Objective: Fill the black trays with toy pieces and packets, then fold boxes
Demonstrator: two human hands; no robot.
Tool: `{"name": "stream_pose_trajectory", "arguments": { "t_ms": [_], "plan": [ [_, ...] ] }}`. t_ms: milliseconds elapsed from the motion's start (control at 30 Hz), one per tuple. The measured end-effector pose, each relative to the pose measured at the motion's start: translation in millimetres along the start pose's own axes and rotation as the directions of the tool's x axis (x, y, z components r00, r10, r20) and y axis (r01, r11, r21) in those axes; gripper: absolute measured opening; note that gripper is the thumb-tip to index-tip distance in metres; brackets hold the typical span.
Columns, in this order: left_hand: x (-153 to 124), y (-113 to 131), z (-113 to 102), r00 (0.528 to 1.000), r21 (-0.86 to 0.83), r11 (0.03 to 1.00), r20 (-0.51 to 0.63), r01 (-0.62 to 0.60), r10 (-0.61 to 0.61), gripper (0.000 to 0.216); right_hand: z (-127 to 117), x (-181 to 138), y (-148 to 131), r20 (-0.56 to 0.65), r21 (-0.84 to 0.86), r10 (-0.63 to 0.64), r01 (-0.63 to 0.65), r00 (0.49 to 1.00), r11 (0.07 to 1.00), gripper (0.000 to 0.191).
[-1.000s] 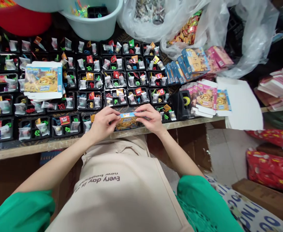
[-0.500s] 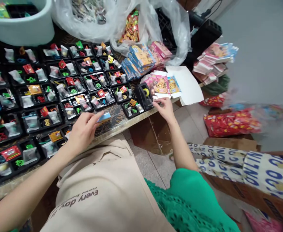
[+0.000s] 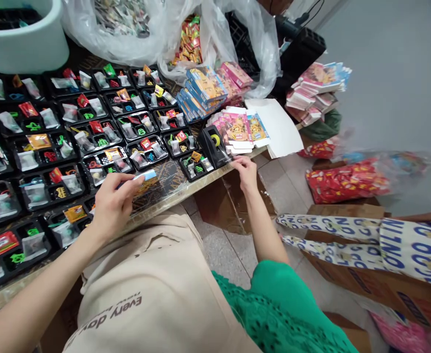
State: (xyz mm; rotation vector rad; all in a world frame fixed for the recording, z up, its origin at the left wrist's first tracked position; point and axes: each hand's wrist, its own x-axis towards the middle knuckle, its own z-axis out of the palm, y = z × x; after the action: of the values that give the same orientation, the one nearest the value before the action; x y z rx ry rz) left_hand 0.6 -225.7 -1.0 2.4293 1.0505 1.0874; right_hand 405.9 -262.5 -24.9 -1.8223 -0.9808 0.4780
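Note:
My left hand (image 3: pixel 113 202) is closed around a small blue-and-orange cardboard box (image 3: pixel 147 179), held over the table's front edge. At the black tape dispenser (image 3: pixel 208 142) with its yellow roll, my right hand (image 3: pixel 246 172) pinches the end of a clear strip of tape (image 3: pixel 227 160) at the dispenser's front. Left of the dispenser, a black compartment tray (image 3: pixel 195 165) holds wrapped sachets and a green trinket. Flat printed cartons (image 3: pixel 237 128), pink and blue, lie just behind the dispenser.
Rows of filled black trays (image 3: pixel 101 135) cover the table's left side. Behind them stand a white tub (image 3: pixel 27 49) and a plastic bag of sachets (image 3: pixel 156 44). Stacked blue boxes (image 3: pixel 200 93) sit at the back. A person's patterned trouser leg (image 3: pixel 347 235) is at the right.
My right hand has closed its fingers at the dispenser's front and pulled a little strip of tape towards me. The left hand still holds the box. The view has shifted slightly.

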Motion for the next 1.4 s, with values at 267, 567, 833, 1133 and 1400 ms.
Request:
{"name": "stream_pose_trajectory", "arguments": {
  "t_ms": [267, 567, 833, 1133, 1400],
  "plan": [
    [0, 4, 5, 0.998, 0.006, 1.0, 0.053, 0.022, -0.023, 0.027, 19, -18, 21, -0.171, 0.115, 0.083, -0.064, 0.982, 0.991, 0.022],
    [2, 10, 4, 0.994, 0.003, 0.998, 0.096, 0.056, -0.056, 0.036, 90, -110, -97, 0.694, 0.44, 0.114, -0.544, 0.711, 0.714, 0.034],
    [-1, 8, 1, 0.994, -0.037, 0.999, 0.106, 0.001, 0.003, 0.033, 131, -127, -130, 0.887, 0.354, 0.057, -0.756, 0.457, 0.55, 0.036],
    [2, 11, 14, 0.998, -0.005, 0.999, -0.026, 0.053, -0.053, 0.012, 135, -126, -100, 0.847, 0.184, 0.203, -0.631, 0.49, 0.754, 0.072],
    [-17, 21, -1, 0.995, -0.169, 0.983, -0.06, 0.068, -0.079, 0.047, 115, -113, -104, 0.878, 0.242, 0.108, -0.626, 0.467, 0.742, 0.034]
  ]
}}
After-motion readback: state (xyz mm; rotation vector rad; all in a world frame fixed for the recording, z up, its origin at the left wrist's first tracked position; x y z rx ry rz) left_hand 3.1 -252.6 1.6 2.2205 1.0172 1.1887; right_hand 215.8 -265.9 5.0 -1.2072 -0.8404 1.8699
